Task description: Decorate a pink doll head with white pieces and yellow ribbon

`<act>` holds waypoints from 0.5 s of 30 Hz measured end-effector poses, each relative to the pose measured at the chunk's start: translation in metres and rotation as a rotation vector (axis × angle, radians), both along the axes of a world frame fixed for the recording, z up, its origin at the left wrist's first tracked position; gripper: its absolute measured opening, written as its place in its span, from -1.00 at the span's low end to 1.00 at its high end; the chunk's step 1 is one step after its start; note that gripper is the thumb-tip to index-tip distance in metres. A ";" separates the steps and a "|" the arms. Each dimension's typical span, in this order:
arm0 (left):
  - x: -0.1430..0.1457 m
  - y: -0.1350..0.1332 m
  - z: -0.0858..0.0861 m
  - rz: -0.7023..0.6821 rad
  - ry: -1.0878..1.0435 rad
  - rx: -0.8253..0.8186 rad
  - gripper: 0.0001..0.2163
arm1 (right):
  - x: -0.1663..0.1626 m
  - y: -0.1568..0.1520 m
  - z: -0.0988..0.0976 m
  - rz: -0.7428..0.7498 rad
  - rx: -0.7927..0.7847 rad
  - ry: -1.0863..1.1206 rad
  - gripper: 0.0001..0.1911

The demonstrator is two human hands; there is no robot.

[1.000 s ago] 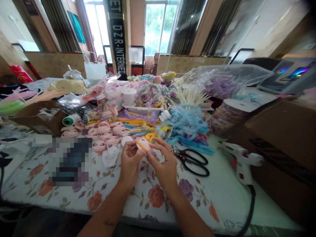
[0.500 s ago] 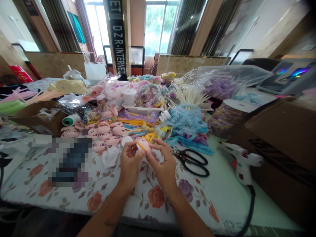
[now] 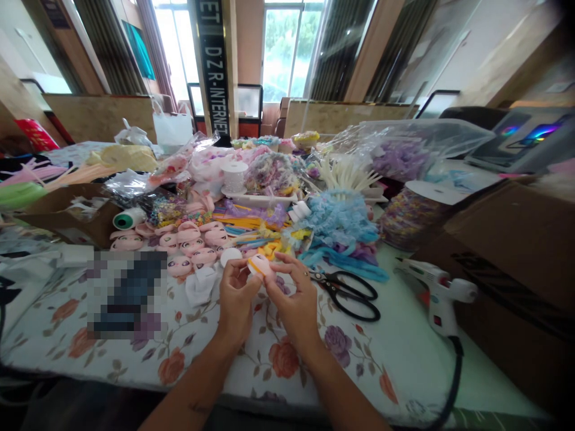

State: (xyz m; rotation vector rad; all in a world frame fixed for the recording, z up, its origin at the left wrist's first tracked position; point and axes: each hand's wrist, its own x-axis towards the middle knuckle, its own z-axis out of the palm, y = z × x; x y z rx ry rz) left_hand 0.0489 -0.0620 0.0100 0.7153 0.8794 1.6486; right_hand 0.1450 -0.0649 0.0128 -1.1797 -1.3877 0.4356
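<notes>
Between my two hands is a small pink doll head (image 3: 262,266) with an orange-yellow strip along one side. My left hand (image 3: 238,293) pinches it from the left, thumb and fingers at its edge. From the other side my right hand (image 3: 294,296) grips it with thumb and fingertips. Just behind my left hand lies a white disc (image 3: 230,257), and a crumpled white cloth piece (image 3: 200,286) is to its left. Several pink doll heads (image 3: 204,256) with painted faces lie grouped further left. Black-handled scissors (image 3: 354,294) rest right of my right hand.
A white glue gun (image 3: 438,293) with a cord lies at the right, beside a large cardboard box (image 3: 516,269). Blue ruffled trim (image 3: 344,221), yellow strips (image 3: 269,246), a ribbon spool (image 3: 413,209) and a thread cone (image 3: 129,219) crowd behind. A flowered cloth (image 3: 193,347) covers the table.
My right hand has shifted very slightly, its fingertips still on the doll head. Otherwise hands and objects look the same.
</notes>
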 end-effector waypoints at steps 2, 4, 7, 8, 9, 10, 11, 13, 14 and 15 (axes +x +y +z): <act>0.000 -0.001 0.002 -0.038 -0.036 -0.005 -0.78 | 0.001 0.000 0.000 -0.005 -0.008 0.017 -0.87; 0.000 -0.001 0.002 -0.054 -0.055 -0.005 -0.77 | 0.001 0.000 0.001 -0.007 -0.015 0.032 -0.87; -0.001 -0.001 0.002 -0.052 -0.054 0.000 -0.76 | 0.001 0.000 0.001 -0.006 -0.018 0.047 -0.88; -0.001 -0.001 0.001 -0.053 -0.052 0.002 -0.76 | 0.001 0.000 0.001 -0.007 -0.018 0.049 -0.88; -0.001 0.000 0.001 -0.057 -0.052 0.003 -0.76 | 0.001 0.000 0.000 -0.009 -0.017 0.049 -0.88; -0.001 0.000 0.001 -0.064 -0.054 0.004 -0.77 | 0.000 0.000 0.000 -0.011 -0.015 0.046 -0.88; -0.001 0.000 0.001 -0.070 -0.057 0.006 -0.77 | 0.000 0.000 0.000 -0.015 -0.009 0.042 -0.88; -0.001 0.000 0.001 -0.087 -0.066 0.008 -0.77 | 0.000 0.000 0.000 -0.028 0.012 0.028 -0.87; -0.001 0.000 0.001 -0.094 -0.072 0.007 -0.77 | 0.000 0.000 0.000 -0.034 0.024 0.019 -0.86; -0.001 -0.001 0.001 -0.099 -0.078 0.005 -0.77 | 0.000 0.000 0.000 -0.039 0.034 0.012 -0.85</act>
